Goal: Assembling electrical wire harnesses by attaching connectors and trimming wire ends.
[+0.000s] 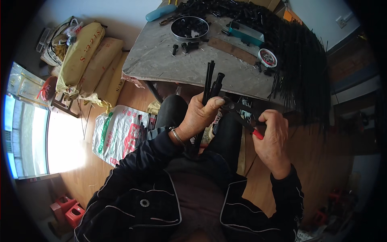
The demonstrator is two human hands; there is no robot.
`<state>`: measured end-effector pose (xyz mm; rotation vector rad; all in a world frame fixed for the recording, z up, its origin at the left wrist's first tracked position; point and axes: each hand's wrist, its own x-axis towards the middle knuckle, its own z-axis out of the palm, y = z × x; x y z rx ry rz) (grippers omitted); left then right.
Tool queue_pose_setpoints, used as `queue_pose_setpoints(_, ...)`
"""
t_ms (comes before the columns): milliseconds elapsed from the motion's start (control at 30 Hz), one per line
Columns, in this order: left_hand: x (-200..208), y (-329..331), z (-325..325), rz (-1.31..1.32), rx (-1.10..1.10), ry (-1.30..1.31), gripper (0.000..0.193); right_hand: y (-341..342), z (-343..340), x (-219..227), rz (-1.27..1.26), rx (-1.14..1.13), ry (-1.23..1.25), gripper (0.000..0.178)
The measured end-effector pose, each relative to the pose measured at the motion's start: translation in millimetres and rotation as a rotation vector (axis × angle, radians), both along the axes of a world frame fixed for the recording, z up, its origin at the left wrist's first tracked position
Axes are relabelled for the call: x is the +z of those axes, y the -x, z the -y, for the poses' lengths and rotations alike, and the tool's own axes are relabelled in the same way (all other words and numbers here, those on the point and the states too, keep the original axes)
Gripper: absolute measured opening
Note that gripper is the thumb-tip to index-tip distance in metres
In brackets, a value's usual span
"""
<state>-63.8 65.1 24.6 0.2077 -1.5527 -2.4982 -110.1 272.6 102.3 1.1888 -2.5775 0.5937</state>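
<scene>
My left hand (198,115), a metal bangle at its wrist, is closed around several thin black rods (209,78) and a thicker black tube-like piece (217,85) with a wider end. They point up and away from me, over my lap. In my right hand (275,139) are pliers (242,119) with a red-tipped handle. Their round joint and head lie right beside my left thumb; what the jaws touch cannot be made out. Both hands are just short of the grey table's (161,66) near edge.
On the table are a round metal tray (180,39) of black parts, a teal box (257,40), a brown strip (231,50), a white bowl (261,60) and a big bundle of black rods (296,60). Left are stacked sacks (84,50) and a printed plastic bag (108,135) with rods on it.
</scene>
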Motion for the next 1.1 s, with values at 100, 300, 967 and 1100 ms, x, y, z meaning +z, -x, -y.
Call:
queue_pose_setpoints(100,-5,2,2,0.002,-0.018,0.002,0.028,-5,-4,-10,0.022,-0.019,0.026,0.044)
queue_pose_setpoints(300,-7,-2,6,-0.047,-0.125,-0.041,0.043,-8,6,-23,0.315,-0.084,0.343,0.038)
queue_pose_setpoints(967,-12,-10,2,-0.085,0.051,0.148,0.049,-49,79,-73,0.851,0.14,0.883,0.03)
queue_pose_setpoints(1100,-7,-9,-1,-0.071,0.066,0.149,0.047,-47,80,-71,0.785,0.173,0.917,0.033)
